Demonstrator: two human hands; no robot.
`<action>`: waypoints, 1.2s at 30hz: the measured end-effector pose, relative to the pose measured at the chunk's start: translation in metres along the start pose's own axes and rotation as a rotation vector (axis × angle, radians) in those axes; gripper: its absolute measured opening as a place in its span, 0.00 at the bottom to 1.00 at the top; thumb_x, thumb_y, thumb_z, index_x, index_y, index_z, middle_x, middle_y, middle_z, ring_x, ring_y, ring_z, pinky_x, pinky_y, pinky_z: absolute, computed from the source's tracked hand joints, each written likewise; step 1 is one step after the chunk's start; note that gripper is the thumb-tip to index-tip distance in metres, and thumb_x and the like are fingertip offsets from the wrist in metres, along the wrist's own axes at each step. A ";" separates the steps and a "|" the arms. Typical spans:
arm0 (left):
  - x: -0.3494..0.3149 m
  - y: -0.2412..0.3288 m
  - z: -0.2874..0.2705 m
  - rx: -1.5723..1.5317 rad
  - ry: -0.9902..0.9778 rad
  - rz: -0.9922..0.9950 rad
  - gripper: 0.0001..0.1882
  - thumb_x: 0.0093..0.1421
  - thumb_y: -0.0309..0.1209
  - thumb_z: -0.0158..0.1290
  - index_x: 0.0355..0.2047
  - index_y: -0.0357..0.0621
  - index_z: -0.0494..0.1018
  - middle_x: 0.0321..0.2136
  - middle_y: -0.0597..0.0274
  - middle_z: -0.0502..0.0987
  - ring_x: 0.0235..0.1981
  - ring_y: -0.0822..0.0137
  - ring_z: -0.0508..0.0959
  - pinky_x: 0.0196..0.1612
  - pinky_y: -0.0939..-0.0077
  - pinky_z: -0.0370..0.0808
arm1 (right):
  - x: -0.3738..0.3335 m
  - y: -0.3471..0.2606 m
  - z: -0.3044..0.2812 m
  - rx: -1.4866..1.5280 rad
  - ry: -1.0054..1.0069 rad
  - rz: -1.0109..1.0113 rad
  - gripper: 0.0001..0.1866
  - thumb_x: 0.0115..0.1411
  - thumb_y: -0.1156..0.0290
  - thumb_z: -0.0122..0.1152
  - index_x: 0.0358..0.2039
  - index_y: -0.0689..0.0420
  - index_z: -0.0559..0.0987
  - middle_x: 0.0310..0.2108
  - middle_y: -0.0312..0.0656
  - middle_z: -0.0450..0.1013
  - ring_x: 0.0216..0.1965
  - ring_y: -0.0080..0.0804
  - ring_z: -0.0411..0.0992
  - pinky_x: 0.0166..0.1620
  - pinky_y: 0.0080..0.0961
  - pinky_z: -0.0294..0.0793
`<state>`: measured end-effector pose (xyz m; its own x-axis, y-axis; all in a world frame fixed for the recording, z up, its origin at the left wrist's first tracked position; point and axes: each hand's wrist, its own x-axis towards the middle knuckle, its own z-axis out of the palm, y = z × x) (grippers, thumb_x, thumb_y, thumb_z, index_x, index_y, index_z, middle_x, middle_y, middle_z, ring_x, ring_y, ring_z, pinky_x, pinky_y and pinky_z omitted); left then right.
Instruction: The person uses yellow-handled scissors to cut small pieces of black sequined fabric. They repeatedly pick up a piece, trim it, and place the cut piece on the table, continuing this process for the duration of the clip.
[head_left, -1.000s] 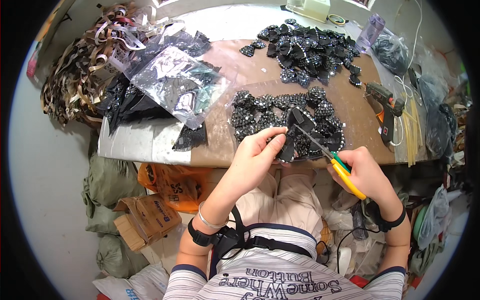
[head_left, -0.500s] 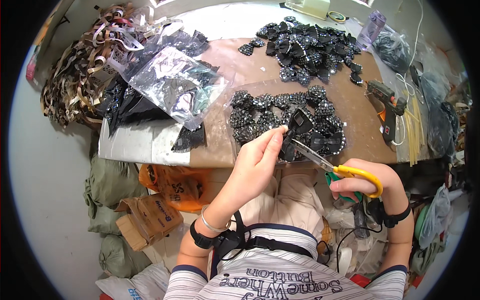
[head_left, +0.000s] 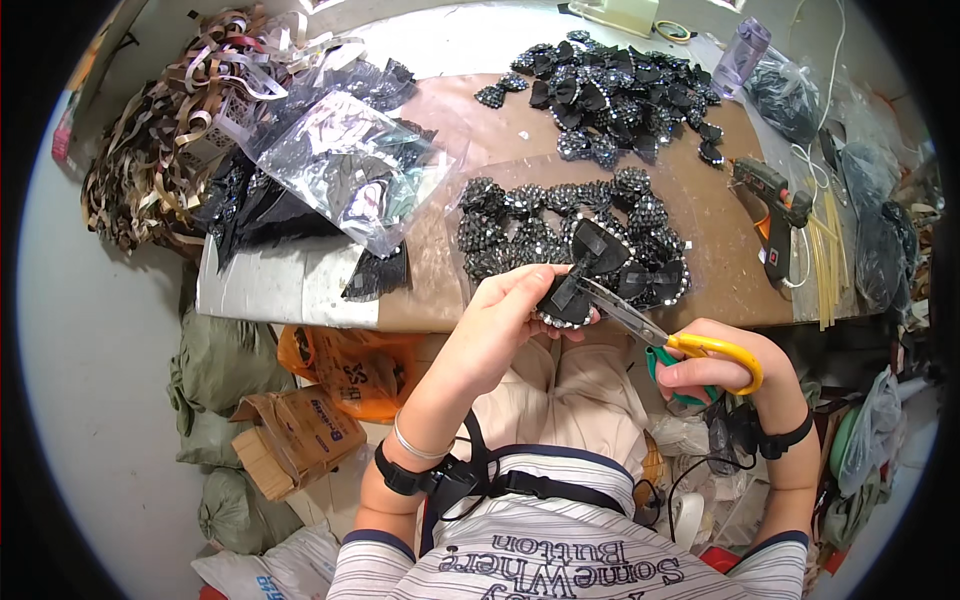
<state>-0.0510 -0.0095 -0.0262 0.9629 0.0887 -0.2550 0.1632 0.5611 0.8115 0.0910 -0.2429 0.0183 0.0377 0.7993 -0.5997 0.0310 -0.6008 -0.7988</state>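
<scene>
Between the fingers of my left hand (head_left: 512, 312) is a black fabric bow (head_left: 600, 250) with a beaded, sparkling edge, its plain back turned up. My right hand (head_left: 735, 358) grips scissors (head_left: 715, 345) with one yellow and one green handle. Their blade tips reach the middle of the bow; whether they touch the fabric I cannot tell. Just beyond my hands, a cluster of shiny dark beaded bows (head_left: 550, 205) lies on a clear plastic sheet, partly hidden by the held bow.
A heap of finished-looking black bows (head_left: 620, 95) lies at the back. To the right are a hot glue gun (head_left: 770, 205) and glue sticks (head_left: 825, 255). Clear plastic bags (head_left: 350, 175), black fabric and a pile of ribbons (head_left: 160, 150) fill the left. A purple bottle (head_left: 742, 58) stands at the back right.
The held bow has turned so that its back and both halves now show more fully. My left fingers have shifted slightly down; the scissors have hardly moved.
</scene>
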 end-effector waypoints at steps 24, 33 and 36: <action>0.023 -0.005 0.001 0.295 0.053 0.141 0.22 0.71 0.40 0.40 0.52 0.33 0.69 0.36 0.57 0.79 0.36 0.68 0.79 0.39 0.75 0.76 | 0.004 0.003 0.004 0.176 0.197 -0.127 0.20 0.54 0.56 0.62 0.17 0.60 0.73 0.11 0.33 0.64 0.10 0.17 0.58 0.15 0.18 0.54; 0.158 0.080 0.026 1.509 0.199 0.672 0.18 0.63 0.34 0.50 0.52 0.43 0.72 0.39 0.38 0.76 0.41 0.45 0.78 0.42 0.58 0.74 | -0.011 0.053 0.013 0.590 0.385 -0.218 0.15 0.57 0.67 0.58 0.17 0.59 0.70 0.10 0.33 0.61 0.10 0.19 0.58 0.14 0.18 0.55; 0.191 0.078 0.033 1.590 0.377 0.859 0.31 0.59 0.43 0.56 0.60 0.43 0.63 0.50 0.35 0.70 0.47 0.43 0.75 0.48 0.57 0.73 | -0.010 0.063 0.020 0.691 0.347 -0.288 0.15 0.59 0.71 0.53 0.15 0.58 0.67 0.09 0.35 0.60 0.10 0.21 0.58 0.13 0.19 0.58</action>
<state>0.1528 0.0246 0.0059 0.8237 0.1789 0.5381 -0.0472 -0.9241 0.3793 0.0731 -0.2891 -0.0271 0.4324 0.8038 -0.4086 -0.5308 -0.1394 -0.8360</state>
